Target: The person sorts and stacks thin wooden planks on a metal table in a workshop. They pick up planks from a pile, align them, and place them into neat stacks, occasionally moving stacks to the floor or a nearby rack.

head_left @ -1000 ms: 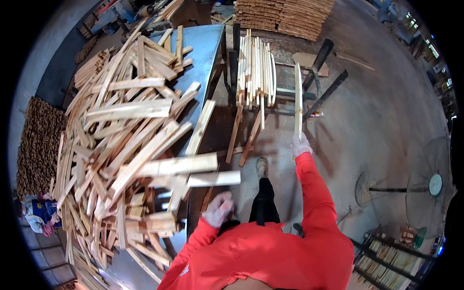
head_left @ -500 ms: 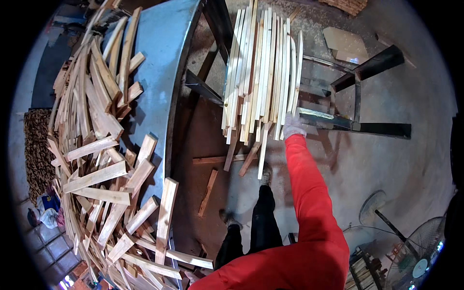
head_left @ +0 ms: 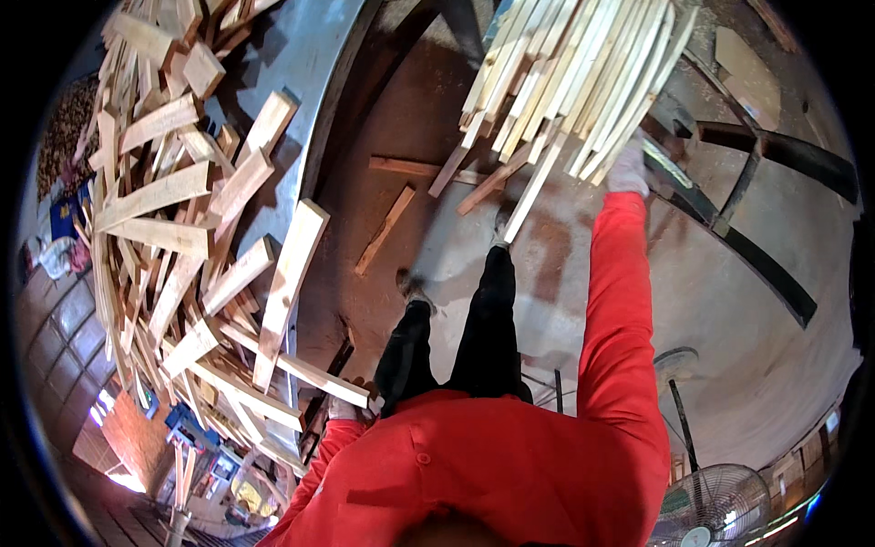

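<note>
My right hand, in a pale glove, is at the near right end of a stack of long pale wooden strips. It seems to touch the outermost strip; its fingers are blurred and partly hidden, so I cannot tell whether they grip it. Low on the left, my left hand is beside the end of a wooden strip that sticks out from a heap. Most of its fingers are hidden, and its hold cannot be made out. Some strips in the stack jut out toward my feet.
A heap of wooden pieces covers much of the blue-grey metal table on the left. Loose wooden pieces lie on the floor by my feet. Dark metal frame legs stand at right, with a fan at lower right.
The view has tipped back toward my body, so the stack and heap sit higher in it. More of my left sleeve and hand shows. My right hand stays by the stack's right side.
</note>
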### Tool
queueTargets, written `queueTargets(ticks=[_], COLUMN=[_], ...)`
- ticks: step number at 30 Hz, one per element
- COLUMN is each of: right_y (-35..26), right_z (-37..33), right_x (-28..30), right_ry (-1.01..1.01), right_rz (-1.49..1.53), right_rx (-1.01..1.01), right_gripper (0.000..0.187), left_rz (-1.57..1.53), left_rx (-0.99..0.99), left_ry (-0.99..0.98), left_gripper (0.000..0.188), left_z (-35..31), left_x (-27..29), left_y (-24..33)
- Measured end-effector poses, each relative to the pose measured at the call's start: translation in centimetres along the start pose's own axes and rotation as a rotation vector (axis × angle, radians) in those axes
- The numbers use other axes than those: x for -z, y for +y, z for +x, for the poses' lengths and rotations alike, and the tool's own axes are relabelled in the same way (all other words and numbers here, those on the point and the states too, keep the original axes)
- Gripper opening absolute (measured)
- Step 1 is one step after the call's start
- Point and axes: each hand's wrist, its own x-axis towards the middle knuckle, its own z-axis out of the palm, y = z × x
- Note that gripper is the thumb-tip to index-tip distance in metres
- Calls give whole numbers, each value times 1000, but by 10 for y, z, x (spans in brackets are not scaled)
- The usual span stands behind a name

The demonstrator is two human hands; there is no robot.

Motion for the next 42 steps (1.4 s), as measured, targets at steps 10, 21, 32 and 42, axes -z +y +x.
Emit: queueTargets(ticks=[10, 21, 32, 42], right_y=[112, 85, -20, 2], right_z=[-58, 7, -30, -213], right_x=[-189, -370, -490, -391], right_ry=[-331, -388, -178, -928], right_rz=[-172, -110, 177, 913], right_rx=[-249, -112, -509, 116], right_gripper=[63, 72, 80, 56], left_rz=[920, 999, 983, 1087], left_rx=[-693, -247, -329, -822], left_ry=[-144, -85, -224, -94], left_gripper=[40, 40, 41, 85], left_z=[54, 20, 52, 135], left_x=[64, -45, -63, -74], left_y=[-99, -64, -14, -15])
